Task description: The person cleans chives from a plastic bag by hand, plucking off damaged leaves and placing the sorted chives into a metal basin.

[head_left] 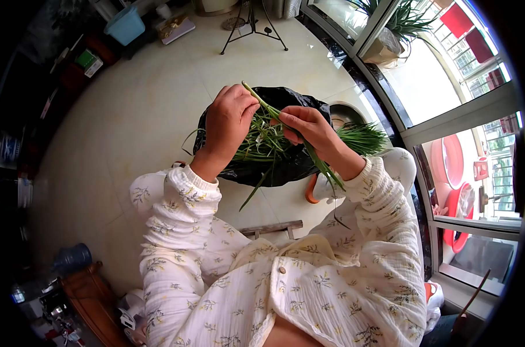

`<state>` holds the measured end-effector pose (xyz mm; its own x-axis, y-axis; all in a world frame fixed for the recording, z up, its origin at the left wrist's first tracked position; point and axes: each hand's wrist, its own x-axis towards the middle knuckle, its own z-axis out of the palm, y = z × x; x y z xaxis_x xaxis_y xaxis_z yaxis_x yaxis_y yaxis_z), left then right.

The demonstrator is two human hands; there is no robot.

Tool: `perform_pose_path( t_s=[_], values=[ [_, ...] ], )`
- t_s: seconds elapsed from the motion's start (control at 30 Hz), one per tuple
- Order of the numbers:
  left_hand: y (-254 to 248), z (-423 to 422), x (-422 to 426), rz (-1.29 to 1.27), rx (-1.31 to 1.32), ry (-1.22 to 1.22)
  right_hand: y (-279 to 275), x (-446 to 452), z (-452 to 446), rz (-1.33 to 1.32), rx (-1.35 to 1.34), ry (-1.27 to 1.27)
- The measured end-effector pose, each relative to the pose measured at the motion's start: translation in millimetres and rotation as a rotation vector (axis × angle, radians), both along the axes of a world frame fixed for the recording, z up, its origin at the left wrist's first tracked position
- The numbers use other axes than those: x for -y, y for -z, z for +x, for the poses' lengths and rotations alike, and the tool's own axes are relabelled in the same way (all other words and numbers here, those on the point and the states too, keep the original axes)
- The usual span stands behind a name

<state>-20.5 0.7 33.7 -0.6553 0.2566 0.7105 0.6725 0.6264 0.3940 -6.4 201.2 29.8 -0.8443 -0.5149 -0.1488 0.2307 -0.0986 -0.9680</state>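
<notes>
Your right hand [310,127] holds the green stalks [268,109] near the middle of the frame, above the black bag [274,176], and your left hand [230,121] pinches near their pale end. Pull too hard and they might snap. Loosen your right fingers and the long leaves could slip past the bag onto the floor [129,144].

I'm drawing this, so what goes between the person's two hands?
In the head view, a long green stalk runs between the left hand and the right hand, with loose greens in the black bag beneath.
</notes>
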Motion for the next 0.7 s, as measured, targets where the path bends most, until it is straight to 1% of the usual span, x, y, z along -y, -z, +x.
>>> perform_pose_path(
  t_s=[0.13, 0.33, 0.43, 0.47, 0.57, 0.6, 0.67, 0.7],
  values=[
    [-11, 5, -20, 0.045, 0.071, 0.023, -13, -22, 6, -0.025, 0.043, 0.074],
    [1, -1, -29, 0.070, -0.020, 0.043, -16, -39, 10, 0.022, 0.025, 0.055],
    [10, -17, -12, 0.142, 0.047, -0.044, -14, -51, 13, 0.021, 0.048, 0.099],
    [9, -22, -7, 0.262, 0.144, -0.018, -13, -54, 14, 0.026, 0.054, 0.111],
    [30, -39, 14, 0.585, 0.464, -0.068, -10, -63, 15, 0.054, 0.077, 0.133],
    [33, -42, 20, 0.690, 0.523, -0.028, -9, -65, 16, 0.069, 0.086, 0.135],
    [46, -44, 24, 0.831, 0.547, 0.037, -4, -70, 16, 0.097, 0.102, 0.126],
    [43, -41, 22, 0.900, 0.559, 0.071, 0, -73, 16, 0.109, 0.108, 0.117]
  ],
)
